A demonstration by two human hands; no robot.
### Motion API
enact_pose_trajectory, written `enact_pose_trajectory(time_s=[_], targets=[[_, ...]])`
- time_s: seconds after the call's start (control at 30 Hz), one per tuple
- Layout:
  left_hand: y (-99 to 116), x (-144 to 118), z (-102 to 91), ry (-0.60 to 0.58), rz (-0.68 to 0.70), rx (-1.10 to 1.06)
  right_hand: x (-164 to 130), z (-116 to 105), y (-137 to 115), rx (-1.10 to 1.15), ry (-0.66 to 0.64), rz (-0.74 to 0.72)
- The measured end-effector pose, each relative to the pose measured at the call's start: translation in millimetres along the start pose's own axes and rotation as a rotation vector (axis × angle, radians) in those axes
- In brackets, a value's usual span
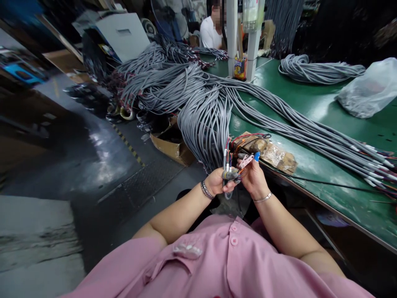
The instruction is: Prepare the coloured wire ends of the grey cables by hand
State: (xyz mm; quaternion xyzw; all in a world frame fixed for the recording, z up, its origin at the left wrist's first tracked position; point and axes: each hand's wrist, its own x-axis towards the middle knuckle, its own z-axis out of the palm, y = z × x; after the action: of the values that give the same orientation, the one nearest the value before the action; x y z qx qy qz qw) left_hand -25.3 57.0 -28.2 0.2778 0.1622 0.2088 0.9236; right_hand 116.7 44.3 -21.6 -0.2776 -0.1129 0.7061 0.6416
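Showing handwork at the edge of a green table (316, 99), the view takes in a large heap of grey cables (204, 120) that spills over the near corner, with further lengths running to the right along the tabletop. A translucent plastic bag (370, 89) lies toward the far right; a brown, tape-wrapped block (282, 159) sits at the near edge, just beyond the hands. The left hand (218, 181) is closed, its thumb, wrapped in grey, laid across several held cables (227, 167), which stand nearly upright in front of the heap, their white-sleeved ends pointing away from the wearer. The right hand (252, 178) is nearly closed, thumb and fingertips pinching a small pink tool (246, 160) close beside these ends; its exact kind cannot be told. Loose coloured wires (228, 156) fan from the sleeves. Smallest is a blue cover (257, 156) on the right thumb tip. The step in hand appears to be working on individual wire ends; the next move would call for a steady left grip and a fine, well-aligned right pinch.
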Motion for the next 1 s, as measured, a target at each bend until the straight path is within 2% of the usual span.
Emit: enact_pose_trajectory(time_s=[0.73, 1.0], targets=[[-2, -1, -0.6, 0.036, -0.033, 0.019, -3, -4, 1, -0.032, -0.003, 0.023], [-8, -10, 9.5, 0.154, 0.026, 0.127, -10, -13, -6, -0.051, -0.138, 0.086]])
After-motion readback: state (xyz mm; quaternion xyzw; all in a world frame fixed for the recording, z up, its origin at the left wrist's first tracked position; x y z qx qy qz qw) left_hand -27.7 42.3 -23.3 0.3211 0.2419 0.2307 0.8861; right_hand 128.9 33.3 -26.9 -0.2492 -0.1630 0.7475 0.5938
